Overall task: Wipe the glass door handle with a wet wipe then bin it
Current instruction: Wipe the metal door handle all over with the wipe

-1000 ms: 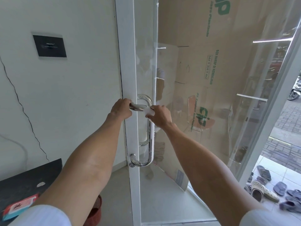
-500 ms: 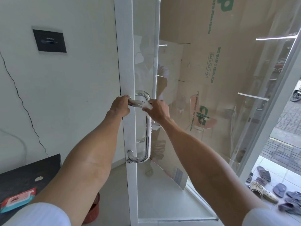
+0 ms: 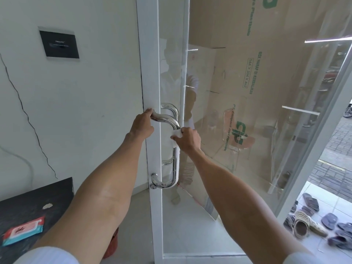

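A chrome D-shaped door handle (image 3: 176,164) is fixed to the white-framed glass door (image 3: 152,77). My left hand (image 3: 142,125) grips the handle's upper horizontal arm close to the frame. My right hand (image 3: 187,139) is closed around the vertical bar just below the top bend, pressing a white wet wipe (image 3: 176,137) against it. Part of the wipe shows between my fingers and the bar; the rest is hidden in my palm. A red bin (image 3: 112,242) sits on the floor below my left arm, mostly hidden.
A black table (image 3: 28,202) at lower left carries a red and teal wet wipe pack (image 3: 22,230). Large cardboard boxes (image 3: 247,92) stand behind the glass. Several sandals (image 3: 312,221) lie on the floor at lower right. A black plaque (image 3: 59,43) hangs on the white wall.
My right hand has slid with the wipe from the handle's top bend down onto the vertical bar. My left hand keeps its grip on the upper arm.
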`<state>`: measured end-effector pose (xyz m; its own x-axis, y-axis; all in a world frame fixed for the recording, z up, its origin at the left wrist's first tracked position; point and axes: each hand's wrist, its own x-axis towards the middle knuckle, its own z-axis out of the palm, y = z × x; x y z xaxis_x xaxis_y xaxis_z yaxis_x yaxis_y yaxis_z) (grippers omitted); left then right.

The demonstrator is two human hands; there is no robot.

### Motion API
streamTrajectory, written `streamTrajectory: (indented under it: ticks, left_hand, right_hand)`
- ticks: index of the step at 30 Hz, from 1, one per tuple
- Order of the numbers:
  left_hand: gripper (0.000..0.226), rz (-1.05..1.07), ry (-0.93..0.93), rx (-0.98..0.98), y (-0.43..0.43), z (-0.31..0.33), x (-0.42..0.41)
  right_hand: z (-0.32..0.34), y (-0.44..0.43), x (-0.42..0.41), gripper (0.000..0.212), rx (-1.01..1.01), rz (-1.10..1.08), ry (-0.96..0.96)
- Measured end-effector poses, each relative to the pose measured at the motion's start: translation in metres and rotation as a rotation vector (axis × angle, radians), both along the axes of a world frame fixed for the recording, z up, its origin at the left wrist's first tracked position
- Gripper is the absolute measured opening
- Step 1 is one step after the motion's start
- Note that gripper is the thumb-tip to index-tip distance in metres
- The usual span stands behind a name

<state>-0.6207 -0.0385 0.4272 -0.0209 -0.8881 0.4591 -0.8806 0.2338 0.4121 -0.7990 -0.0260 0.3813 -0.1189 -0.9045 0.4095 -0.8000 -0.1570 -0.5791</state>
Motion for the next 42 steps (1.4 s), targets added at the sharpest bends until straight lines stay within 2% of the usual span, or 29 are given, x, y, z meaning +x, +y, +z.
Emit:
streamTrajectory:
  ticks: [8,14,20,28,31,34,42]
  left_hand:
    - [0.075,-0.009,0.014,-0.019,0.001,-0.004,0.0]
    - [0.076,-0.006,0.02,-0.04,0.002,-0.009,0.001]
    - [0.079,0.004,0.02,-0.059,0.004,-0.015,0.001]
    - [0.09,0.041,-0.013,-0.021,0.013,-0.026,-0.005]
    - [0.093,0.061,-0.008,0.013,0.014,-0.029,-0.006]
    - [0.093,0.086,0.009,0.056,0.015,-0.035,-0.006]
    - [0.078,0.074,-0.311,0.336,0.013,-0.06,0.006]
  right_hand:
    - [0.032,-0.002,0.008,0.032,-0.198,0.017,0.176]
    - [-0.01,0.004,0.007,0.036,-0.083,-0.051,-0.042]
    - [-0.032,0.01,0.005,0.037,0.02,-0.045,-0.059]
    - [0.005,0.003,0.006,0.033,-0.09,-0.024,-0.16]
    - [0.005,0.004,0.006,0.031,-0.13,-0.02,-0.141]
    - [-0.009,0.006,0.004,0.034,-0.089,-0.031,-0.121]
    - [-0.029,0.013,0.003,0.032,-0.01,-0.018,-0.124]
